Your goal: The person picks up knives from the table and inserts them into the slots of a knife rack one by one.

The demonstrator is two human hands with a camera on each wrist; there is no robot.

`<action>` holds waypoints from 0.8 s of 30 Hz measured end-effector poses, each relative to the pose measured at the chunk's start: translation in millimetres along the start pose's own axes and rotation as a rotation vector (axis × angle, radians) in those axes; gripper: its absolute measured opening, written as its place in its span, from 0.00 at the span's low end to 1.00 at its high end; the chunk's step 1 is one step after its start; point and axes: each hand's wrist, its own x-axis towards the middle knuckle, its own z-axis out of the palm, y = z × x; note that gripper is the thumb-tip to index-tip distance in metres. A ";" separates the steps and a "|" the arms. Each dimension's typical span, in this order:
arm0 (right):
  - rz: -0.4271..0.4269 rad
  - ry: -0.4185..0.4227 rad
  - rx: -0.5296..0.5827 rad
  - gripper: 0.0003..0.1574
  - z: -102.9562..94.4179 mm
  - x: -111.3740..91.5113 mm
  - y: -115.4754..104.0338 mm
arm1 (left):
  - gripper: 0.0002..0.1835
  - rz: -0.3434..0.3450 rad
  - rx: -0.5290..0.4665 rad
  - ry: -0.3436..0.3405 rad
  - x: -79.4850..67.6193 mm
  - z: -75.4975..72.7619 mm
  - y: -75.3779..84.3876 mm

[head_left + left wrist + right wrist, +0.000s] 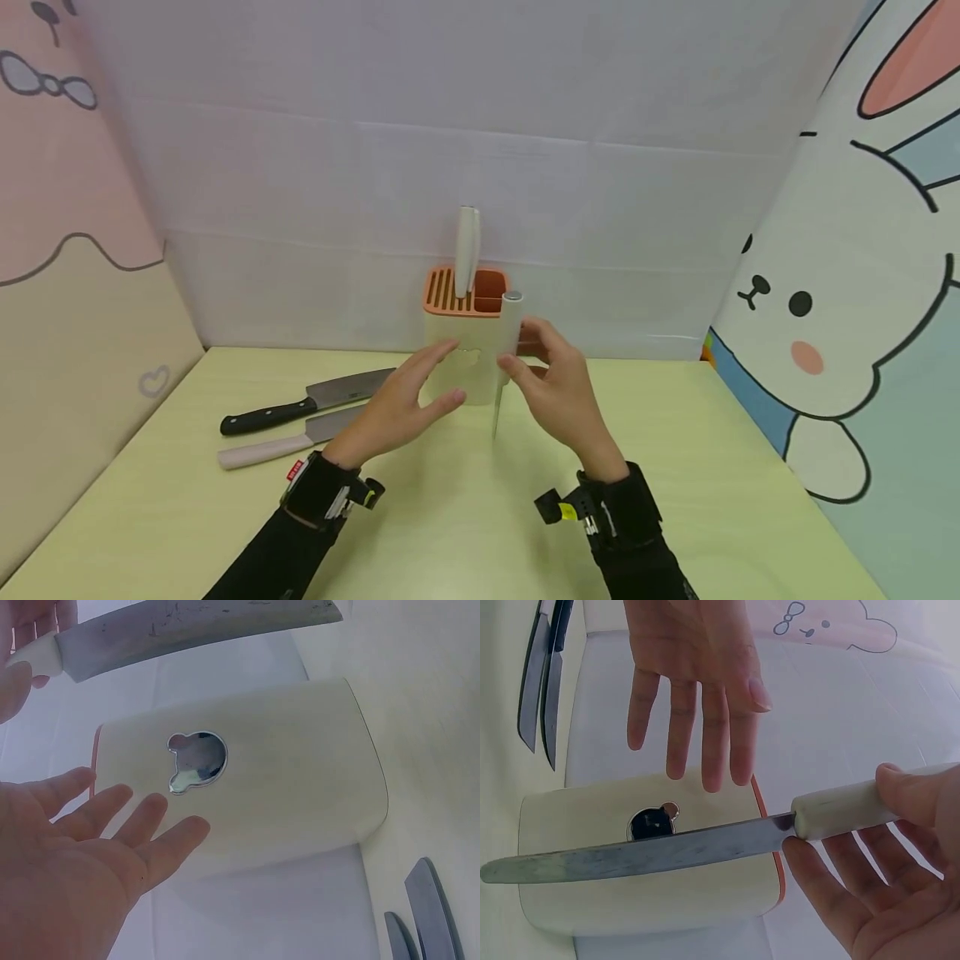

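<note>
Right grip (pixel 558 387) pinches a knife (pixel 712 844); left grip (pixel 401 408) spreads, empty. We find two more knives (pixel 433 911) cropped in left wrist view.

2 knives (pixel 268 417), holder (pixel 477 367) on table (pixel 457 533)

This looks like a small screened-off booth set up round a table (pixel 465 542), though whether it stands in a home or a studio cannot be told. A white sheet (pixel 645 200) with fold creases hangs at twelve o'clock, a pink-and-cream cartoon wall (pixel 67 192) rises at ten, and a large rabbit print (pixel 840 333) fills three. The knife block (pixel 474 375) in the middle and the black-handled knife (pixel 309 406) at eight o'clock are kitchen goods. Black wrist bands (pixel 324 496) carrying small devices suggest a recording setup.
</note>
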 end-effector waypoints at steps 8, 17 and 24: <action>0.065 -0.017 0.059 0.24 1.0 -1.0 0.8 | 0.38 0.002 -0.016 0.004 -0.4 -4.5 2.4; 0.088 -0.028 0.067 0.23 3.5 -1.5 -0.5 | 0.32 0.042 -0.218 0.056 4.6 -5.3 10.5; 0.073 -0.033 0.101 0.24 7.5 -1.3 15.5 | 0.26 0.046 -0.368 0.138 6.9 -29.6 58.4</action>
